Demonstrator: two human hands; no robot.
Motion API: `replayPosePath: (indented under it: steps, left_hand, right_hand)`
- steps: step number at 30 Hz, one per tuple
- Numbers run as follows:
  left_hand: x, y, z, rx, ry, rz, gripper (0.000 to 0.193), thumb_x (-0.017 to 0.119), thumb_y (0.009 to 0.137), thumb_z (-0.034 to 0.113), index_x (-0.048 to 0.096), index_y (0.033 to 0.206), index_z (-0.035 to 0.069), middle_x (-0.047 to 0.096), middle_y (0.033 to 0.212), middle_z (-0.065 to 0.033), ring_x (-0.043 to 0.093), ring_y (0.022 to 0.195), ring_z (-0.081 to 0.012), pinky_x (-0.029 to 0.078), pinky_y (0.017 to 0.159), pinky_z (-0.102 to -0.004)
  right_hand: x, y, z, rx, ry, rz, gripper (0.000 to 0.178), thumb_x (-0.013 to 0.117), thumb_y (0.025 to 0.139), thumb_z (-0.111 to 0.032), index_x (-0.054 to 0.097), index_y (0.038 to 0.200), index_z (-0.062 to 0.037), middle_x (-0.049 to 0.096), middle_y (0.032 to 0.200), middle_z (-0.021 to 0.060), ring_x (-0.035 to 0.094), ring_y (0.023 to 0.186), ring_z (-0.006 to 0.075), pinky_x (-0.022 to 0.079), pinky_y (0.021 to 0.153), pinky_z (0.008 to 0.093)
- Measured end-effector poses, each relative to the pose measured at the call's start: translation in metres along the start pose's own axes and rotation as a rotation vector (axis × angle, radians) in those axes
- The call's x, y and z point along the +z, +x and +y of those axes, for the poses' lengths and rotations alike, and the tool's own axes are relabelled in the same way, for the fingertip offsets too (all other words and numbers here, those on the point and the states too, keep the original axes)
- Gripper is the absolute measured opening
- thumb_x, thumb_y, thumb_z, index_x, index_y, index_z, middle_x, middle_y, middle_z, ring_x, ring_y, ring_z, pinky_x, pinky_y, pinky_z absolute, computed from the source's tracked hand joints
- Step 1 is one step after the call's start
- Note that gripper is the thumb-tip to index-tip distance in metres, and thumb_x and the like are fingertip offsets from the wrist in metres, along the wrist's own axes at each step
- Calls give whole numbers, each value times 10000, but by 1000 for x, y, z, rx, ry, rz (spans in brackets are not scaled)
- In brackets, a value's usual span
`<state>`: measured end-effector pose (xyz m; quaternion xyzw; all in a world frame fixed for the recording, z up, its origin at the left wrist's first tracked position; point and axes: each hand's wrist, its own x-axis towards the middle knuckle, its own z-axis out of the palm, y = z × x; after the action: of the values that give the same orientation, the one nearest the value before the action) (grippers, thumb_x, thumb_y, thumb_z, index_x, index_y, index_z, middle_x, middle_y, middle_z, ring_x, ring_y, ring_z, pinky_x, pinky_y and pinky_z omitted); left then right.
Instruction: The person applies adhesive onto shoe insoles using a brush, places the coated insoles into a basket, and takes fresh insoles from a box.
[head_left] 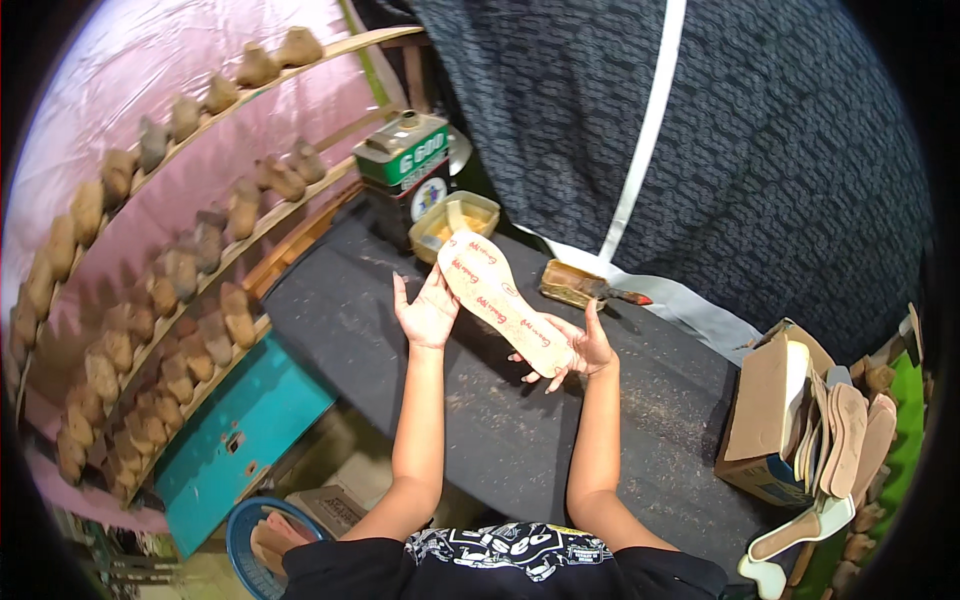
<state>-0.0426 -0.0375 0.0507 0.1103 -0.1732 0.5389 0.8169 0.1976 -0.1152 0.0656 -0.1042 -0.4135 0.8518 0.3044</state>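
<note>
I hold a pale shoe insole [488, 290] with red printing over the dark table, slanting from upper left to lower right. My left hand [430, 308] supports its wider end from the left edge, with fingers partly hidden behind it and the thumb sticking out. At the narrower heel end, my right hand [590, 348] has its fingers under the insole and its thumb raised. Just beyond the insole's wide end stands a plastic tub [484, 212] with yellowish contents. A small shallow tray [566, 284] lies past my right hand, with a dark, red-tipped brush [630, 297] across its end.
A green and black metal can [405, 160] stands at the table's far left corner. Curved racks [345, 46] of wooden shoe lasts [240, 208] line the left. At right, a cardboard box [752, 425] holds several insoles [845, 440]. A blue basket [238, 540] sits below left.
</note>
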Motion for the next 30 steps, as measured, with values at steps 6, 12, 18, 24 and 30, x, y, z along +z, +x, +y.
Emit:
replayPosePath:
  steps: [6, 12, 18, 24, 30]
  left_hand:
    - [64, -81, 64, 202, 158, 95, 706, 347, 787, 495, 250, 1205, -66, 342, 1232, -161, 321, 1145, -253, 226, 959, -368]
    - [88, -234, 154, 427, 177, 158, 682, 362, 798, 454, 227, 1212, -70, 317, 1245, -181, 300, 1156, -296, 203, 973, -394]
    - [109, -414, 200, 519, 357, 388, 671, 300, 795, 513, 222, 1253, 29, 321, 1250, -164, 317, 1149, -300, 237, 924, -494]
    - [83, -570, 200, 538, 474, 718, 681, 309, 771, 556, 246, 1250, 76, 368, 1218, -141, 382, 1098, -311, 274, 893, -510]
    - [68, -652, 179, 624, 455, 969, 667, 304, 774, 548, 315, 1206, 40, 382, 1202, -148, 384, 1097, -296, 282, 898, -482]
  right_hand:
    - [67, 71, 39, 130, -47, -69, 948, 171, 625, -759, 177, 1263, -59, 337, 1208, 212, 407, 1002, 460, 392, 730, 575]
    - [139, 158, 143, 330, 35, -207, 858, 145, 701, -693, 244, 1239, -31, 408, 1176, 146, 469, 1021, 268, 377, 861, 374]
    - [199, 203, 280, 590, -25, -190, 831, 158, 711, -690, 301, 1219, -47, 418, 1181, 77, 424, 1071, 168, 338, 889, 307]
    - [224, 197, 419, 783, -61, -254, 833, 159, 725, -681, 288, 1224, -27, 389, 1205, 85, 377, 1106, 172, 277, 925, 315]
    - [235, 173, 512, 956, -178, -225, 773, 172, 765, -635, 281, 1235, -31, 360, 1228, 89, 350, 1126, 180, 285, 918, 311]
